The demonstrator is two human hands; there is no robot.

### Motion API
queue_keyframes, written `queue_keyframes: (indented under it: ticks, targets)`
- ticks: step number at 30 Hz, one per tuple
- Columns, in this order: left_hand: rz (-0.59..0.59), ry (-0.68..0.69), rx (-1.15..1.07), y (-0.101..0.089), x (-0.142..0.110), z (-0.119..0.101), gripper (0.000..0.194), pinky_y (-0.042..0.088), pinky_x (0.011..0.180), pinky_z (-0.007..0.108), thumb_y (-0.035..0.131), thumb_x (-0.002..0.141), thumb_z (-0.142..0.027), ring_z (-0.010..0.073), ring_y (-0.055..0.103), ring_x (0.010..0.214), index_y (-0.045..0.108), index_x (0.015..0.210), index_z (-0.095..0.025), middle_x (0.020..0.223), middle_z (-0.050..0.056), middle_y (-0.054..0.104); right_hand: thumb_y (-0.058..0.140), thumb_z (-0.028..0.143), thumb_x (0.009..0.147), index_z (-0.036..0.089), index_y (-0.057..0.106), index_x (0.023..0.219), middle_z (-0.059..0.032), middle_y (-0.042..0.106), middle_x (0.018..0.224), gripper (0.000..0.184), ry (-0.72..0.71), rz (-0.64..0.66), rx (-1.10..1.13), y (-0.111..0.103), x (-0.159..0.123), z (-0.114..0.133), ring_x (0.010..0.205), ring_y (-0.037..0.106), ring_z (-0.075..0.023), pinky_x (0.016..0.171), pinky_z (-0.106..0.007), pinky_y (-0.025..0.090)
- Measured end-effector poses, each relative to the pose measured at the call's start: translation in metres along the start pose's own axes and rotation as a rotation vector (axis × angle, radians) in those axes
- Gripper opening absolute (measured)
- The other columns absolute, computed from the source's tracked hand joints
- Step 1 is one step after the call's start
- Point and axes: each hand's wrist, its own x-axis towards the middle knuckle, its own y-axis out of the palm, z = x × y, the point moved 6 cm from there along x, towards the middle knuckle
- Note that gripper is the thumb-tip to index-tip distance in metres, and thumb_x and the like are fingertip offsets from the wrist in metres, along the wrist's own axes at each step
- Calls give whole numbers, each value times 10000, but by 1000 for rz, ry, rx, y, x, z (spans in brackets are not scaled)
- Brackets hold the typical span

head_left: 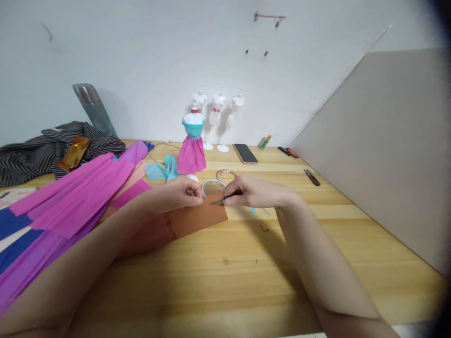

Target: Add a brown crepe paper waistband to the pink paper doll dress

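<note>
Right grip [251, 190] closed round dark-handled, pointed metal blade [217, 202]; left grip [181, 192] pinched on thin, flat orange-brown sheet [201, 218].

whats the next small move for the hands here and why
I'd probably ease the left hand slightly back along the orange sheet before any cutting: the blade held in the right hand lies over the sheet with its tip pointing at the left fingertips, seemingly very close to them.
</note>
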Motion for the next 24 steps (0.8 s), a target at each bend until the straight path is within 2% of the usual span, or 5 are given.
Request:
queue_keyframes:
  ticks: [9,15,24]
  targets:
    - [1,-1,18,-1,-1,0,94,261,489,192,556,713,-230,73,375,552,576,662,-154,597,-49,457,547,403,821,140,586,622,35,407,589,333,12,11,44,0,1,-3,567,297,-92,544,-252,261]
    - [-9,-15,27,-2,-2,0,86,267,497,200,562,712,-223,76,383,550,580,659,-158,595,-46,457,548,394,824,148,547,581,52,307,570,346,4,2,43,0,2,-2,574,242,-87,542,-247,230]
    - [-4,-14,1,-6,-1,4,90,266,493,195,555,709,-228,73,388,551,573,659,-155,610,-44,468,548,407,827,136,568,641,46,309,594,330,45,21,26,0,0,0,563,258,-80,521,-248,208]
